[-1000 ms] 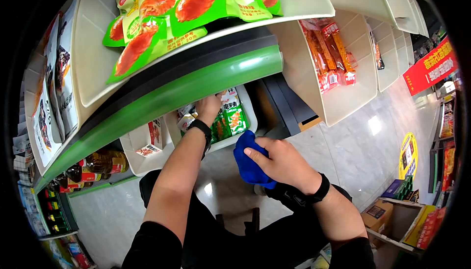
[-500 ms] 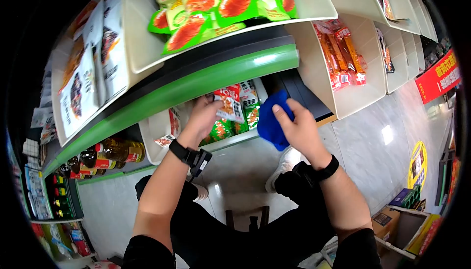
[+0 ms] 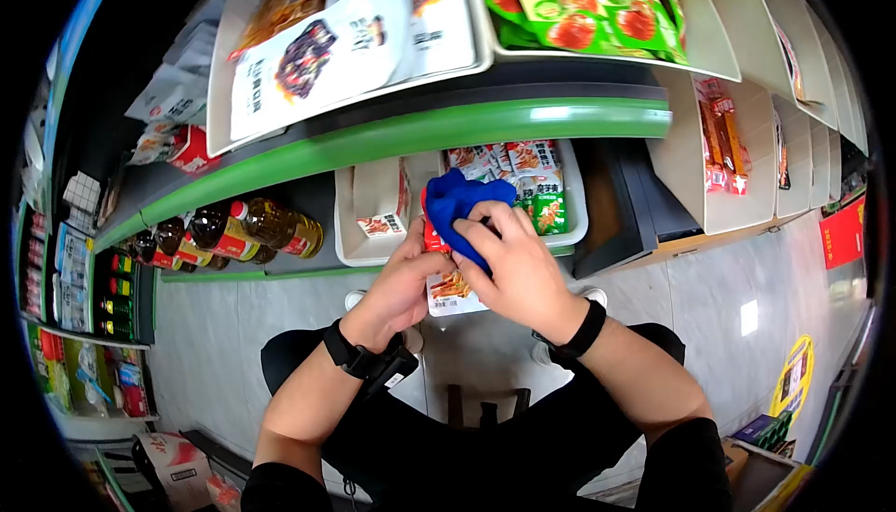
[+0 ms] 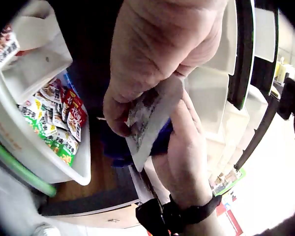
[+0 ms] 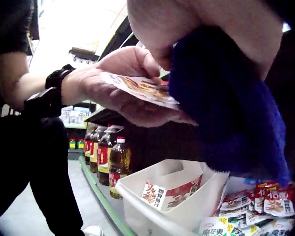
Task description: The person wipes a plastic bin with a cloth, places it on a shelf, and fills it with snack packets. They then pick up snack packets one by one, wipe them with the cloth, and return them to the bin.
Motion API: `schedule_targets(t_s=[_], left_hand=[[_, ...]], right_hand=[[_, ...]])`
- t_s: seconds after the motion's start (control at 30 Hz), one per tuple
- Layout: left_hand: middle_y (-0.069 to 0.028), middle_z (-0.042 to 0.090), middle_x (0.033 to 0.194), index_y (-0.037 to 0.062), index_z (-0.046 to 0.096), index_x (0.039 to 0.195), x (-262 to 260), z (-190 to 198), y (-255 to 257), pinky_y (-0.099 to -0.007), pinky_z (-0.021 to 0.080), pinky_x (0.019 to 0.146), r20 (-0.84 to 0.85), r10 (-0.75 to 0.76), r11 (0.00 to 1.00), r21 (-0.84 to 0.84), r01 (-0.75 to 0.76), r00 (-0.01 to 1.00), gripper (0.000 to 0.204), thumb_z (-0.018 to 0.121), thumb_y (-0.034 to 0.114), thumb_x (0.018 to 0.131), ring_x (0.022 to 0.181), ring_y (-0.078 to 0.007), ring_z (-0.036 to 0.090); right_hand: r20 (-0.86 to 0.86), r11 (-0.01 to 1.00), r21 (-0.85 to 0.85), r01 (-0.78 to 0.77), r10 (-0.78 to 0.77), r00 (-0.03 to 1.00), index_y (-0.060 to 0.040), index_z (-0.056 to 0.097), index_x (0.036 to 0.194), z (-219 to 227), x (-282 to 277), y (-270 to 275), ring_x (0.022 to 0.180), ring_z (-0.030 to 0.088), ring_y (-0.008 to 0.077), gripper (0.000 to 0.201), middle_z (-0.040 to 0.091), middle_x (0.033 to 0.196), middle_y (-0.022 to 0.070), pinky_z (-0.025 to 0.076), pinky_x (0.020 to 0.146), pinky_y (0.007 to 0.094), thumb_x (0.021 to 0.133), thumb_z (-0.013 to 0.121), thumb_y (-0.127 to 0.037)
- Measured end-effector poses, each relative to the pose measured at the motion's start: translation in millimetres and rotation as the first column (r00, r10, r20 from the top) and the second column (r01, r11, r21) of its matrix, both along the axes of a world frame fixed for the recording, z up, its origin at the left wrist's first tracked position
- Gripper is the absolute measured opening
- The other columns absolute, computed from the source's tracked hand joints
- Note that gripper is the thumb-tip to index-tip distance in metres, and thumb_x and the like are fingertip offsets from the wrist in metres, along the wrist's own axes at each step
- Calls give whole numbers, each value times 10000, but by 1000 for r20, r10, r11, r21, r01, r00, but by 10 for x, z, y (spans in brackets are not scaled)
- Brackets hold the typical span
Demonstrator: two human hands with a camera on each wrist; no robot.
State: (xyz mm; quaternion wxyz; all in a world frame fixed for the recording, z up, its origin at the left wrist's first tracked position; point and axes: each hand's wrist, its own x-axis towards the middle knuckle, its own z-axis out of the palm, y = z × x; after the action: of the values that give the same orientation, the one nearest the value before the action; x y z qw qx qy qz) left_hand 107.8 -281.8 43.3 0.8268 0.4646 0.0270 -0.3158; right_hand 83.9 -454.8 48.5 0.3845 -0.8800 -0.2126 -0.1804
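Between my hands is a small red-and-white snack packet [image 3: 450, 299], printed with a picture of food. My left hand [image 3: 396, 290] grips it by its left side, thumb on the front; its pale back [image 4: 155, 118] faces the left wrist camera. A bunched blue cloth [image 3: 455, 202] is held in my right hand [image 3: 525, 267], and it covers the packet's upper part. In the right wrist view the cloth [image 5: 223, 105] hangs down beside the packet. Just beyond my hands, a white plastic bin [image 3: 581, 213] holds several packets [image 3: 539, 183], green, white and red.
A smaller white box [image 3: 378, 196] stands in the bin's left part. Large oil bottles [image 3: 280, 229] line the low shelf at left. Overhead, a green-edged shelf [image 3: 420, 134] carries trays of snack bags [image 3: 327, 69]. Tiled floor [image 3: 224, 344] lies below, with my knees on either side.
My left hand has drawn the packet out of the bin toward me. The right hand has brought the blue cloth leftward onto it. The head view has shifted left.
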Motion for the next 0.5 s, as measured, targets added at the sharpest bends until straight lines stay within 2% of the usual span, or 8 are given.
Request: schedule_targets(t_s=[0.1,0.13,0.3,0.37,0.4,0.5], left_hand=[[-104,523,1234,79,345,1362,-63,-130,110,-378,486,939,12,38,996,75,-38,999,592,478,-95,813,1120,-223,561],[-91,524,1240,66,359,1362,-76,-196,158,-360,483,946,53,-14,994,107,9,998,518,487,-62,876,1126,-202,558],[-66,543,1215,47,362,1364,-117,-228,282,-326,489,926,133,-66,995,86,55,989,447,469,-27,937,1083,-151,570],[-70,566,1186,30,376,1339,-82,-306,367,-327,508,897,98,-27,997,68,20,995,414,473,-15,939,1044,-150,593],[-74,573,1176,26,381,1329,-60,-275,386,-329,514,888,87,0,998,61,-6,996,401,471,-15,940,1033,-152,600],[-87,591,1154,17,395,1302,-6,-160,410,-336,530,866,55,81,995,54,-84,995,372,467,-15,939,1007,-159,617]], right_hand=[[62,992,-125,-28,36,997,-61,577,1148,-33,-24,137,974,508,305,386,522,1187,115,462,835,395,777,641,-147],[64,986,-164,-23,33,997,-62,571,1160,-47,-30,178,974,506,302,398,518,1205,112,461,839,394,778,640,-153],[39,959,-284,-10,22,999,-63,548,1216,-207,16,276,960,503,309,450,516,1236,108,459,862,397,783,633,-156],[-20,959,-284,-16,10,1000,-44,539,1218,-282,64,256,961,509,334,451,514,1233,127,458,866,403,785,626,-133],[-55,965,-261,11,-26,998,5,540,1196,-336,86,236,1013,517,372,410,520,1228,172,448,899,409,803,604,-96],[-156,997,-63,39,-48,987,53,546,1157,-488,111,211,1048,533,389,348,540,1196,219,440,923,416,830,573,-64]])
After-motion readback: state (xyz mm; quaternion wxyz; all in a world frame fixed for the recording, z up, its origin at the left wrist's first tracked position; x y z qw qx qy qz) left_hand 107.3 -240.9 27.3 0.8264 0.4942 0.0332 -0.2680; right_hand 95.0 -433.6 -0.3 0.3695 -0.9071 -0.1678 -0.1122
